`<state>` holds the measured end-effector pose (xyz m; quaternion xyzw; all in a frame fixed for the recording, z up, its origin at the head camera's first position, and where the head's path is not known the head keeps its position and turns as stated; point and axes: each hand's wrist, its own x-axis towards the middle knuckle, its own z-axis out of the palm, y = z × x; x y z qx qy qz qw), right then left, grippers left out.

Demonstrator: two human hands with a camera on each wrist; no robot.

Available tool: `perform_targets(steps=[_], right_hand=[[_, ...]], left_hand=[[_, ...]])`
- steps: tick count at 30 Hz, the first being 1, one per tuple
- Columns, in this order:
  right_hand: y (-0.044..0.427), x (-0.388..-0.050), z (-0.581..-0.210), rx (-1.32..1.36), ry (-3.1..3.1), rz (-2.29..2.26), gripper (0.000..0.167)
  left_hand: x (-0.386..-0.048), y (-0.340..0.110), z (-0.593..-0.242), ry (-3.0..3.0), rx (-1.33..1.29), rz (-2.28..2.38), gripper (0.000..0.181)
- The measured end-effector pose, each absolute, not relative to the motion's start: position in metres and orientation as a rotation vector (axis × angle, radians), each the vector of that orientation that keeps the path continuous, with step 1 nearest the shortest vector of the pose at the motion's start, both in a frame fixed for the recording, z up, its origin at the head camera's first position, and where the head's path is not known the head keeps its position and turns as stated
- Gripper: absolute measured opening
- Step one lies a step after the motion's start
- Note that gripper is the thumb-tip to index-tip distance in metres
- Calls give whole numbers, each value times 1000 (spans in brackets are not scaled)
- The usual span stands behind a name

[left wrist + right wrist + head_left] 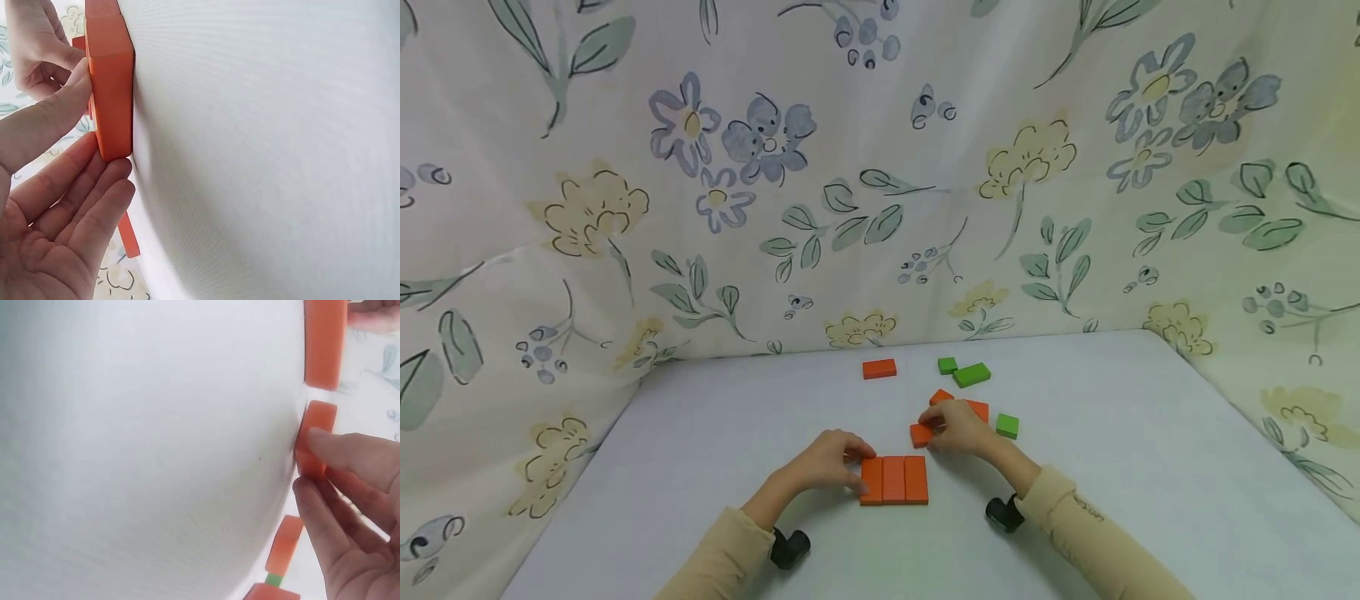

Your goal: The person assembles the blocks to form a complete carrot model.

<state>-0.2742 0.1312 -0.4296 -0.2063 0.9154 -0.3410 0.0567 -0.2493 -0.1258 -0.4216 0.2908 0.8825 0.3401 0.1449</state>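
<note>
Three orange rectangular blocks (pixel 893 481) lie flat side by side on the white table. My left hand (pixel 833 460) holds the leftmost orange block (pixel 112 94), its thumb on the near part and its fingertips at the far end. Just beyond the row, my right hand (pixel 958 427) pinches a small orange block (pixel 920 436) between thumb and fingers. In the right wrist view this small block (pixel 315 440) sits at the table surface, a narrow gap from the row. Other orange blocks (pixel 978 410) lie behind the right hand, partly hidden by it.
Farther back lie a single orange block (pixel 879 369), a small green block (pixel 947 365) and a longer green block (pixel 972 375). Another small green block (pixel 1007 427) is right of my right hand. A floral cloth (pixel 850 208) hangs behind the white table (pixel 737 408).
</note>
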Motion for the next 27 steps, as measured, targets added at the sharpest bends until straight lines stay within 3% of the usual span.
perform_targets(steps=[27], right_hand=[[121, -224, -411, -760, 2707, -1191, 25]], left_hand=[[-249, -126, -421, 2533, 834, 995, 41]])
